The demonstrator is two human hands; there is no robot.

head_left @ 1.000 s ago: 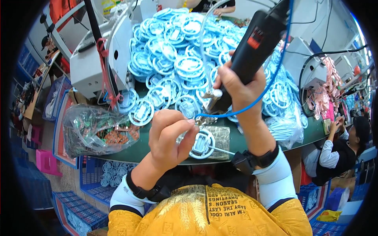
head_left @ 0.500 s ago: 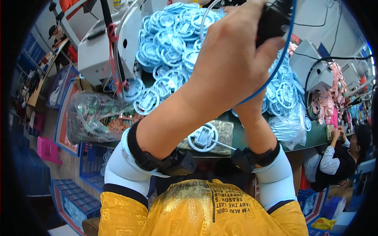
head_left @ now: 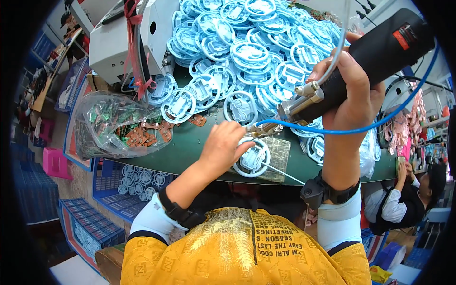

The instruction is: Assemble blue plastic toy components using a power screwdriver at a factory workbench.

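My right hand [head_left: 354, 90] is closed round a black handheld screwdriver [head_left: 375, 57] with a metal nose and a blue hose. The tool slants down to the left, its tip above a light-blue round plastic part [head_left: 252, 160]. That part lies on a tape-wrapped block [head_left: 276, 159] at the table's near edge, and a thin white stick reaches from it to the right. My left hand [head_left: 222, 147] is closed at the part's upper left rim, thumb over the rim and fingers beside the screwdriver tip. The fingertips are partly hidden.
A large heap of light-blue round parts [head_left: 261, 52] covers the table's back. A clear bag [head_left: 102, 126] of small green and copper-coloured boards lies left, below a white machine [head_left: 126, 40]. Blue crates [head_left: 114, 194] stand on the floor. Another person [head_left: 415, 194] works at far right.
The screwdriver has come down and tilted, its tip now over the round part. My left hand has left the tool area above and moved down left to the part.
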